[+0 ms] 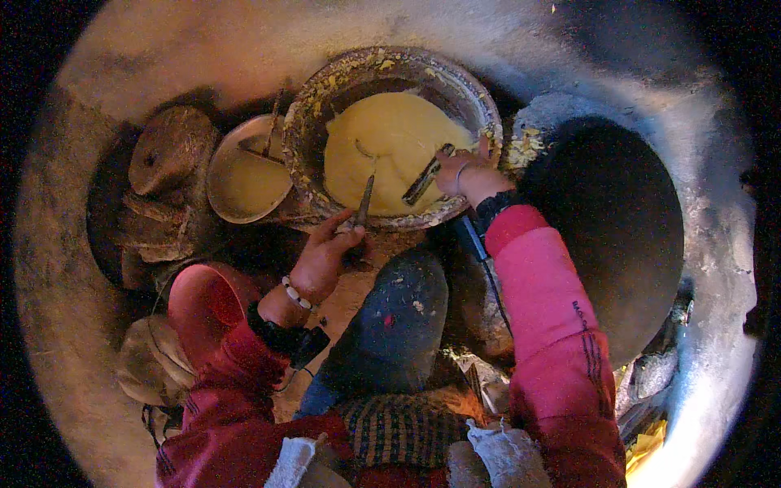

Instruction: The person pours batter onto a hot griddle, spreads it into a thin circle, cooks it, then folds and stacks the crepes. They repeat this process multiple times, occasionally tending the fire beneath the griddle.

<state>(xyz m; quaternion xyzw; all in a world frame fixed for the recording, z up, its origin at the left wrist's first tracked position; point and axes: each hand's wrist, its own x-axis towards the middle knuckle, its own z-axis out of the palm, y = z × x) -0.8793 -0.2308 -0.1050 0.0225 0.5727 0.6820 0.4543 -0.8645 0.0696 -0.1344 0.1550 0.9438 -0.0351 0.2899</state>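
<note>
Yellow batter (399, 122) pools near both sets of fingers, I see — left hand (325, 248) pinching a tool's slim handle (366, 199), right hand (467, 172) clasped round a dark bar (420, 182).

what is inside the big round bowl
Within the bowl's rim are a yellow mixture and a dark tool held by the right hand. The mixture hides the bottom.

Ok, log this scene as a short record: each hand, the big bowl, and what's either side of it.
Left hand: gripping a thin tool that points into the big bowl
Right hand: gripping a dark stick over the bowl
Big bowl: yellow mixture inside, yellow bits around the rim
Left of bowl: small pan, also with yellow contents
Right of bowl: large dark round plate
</note>
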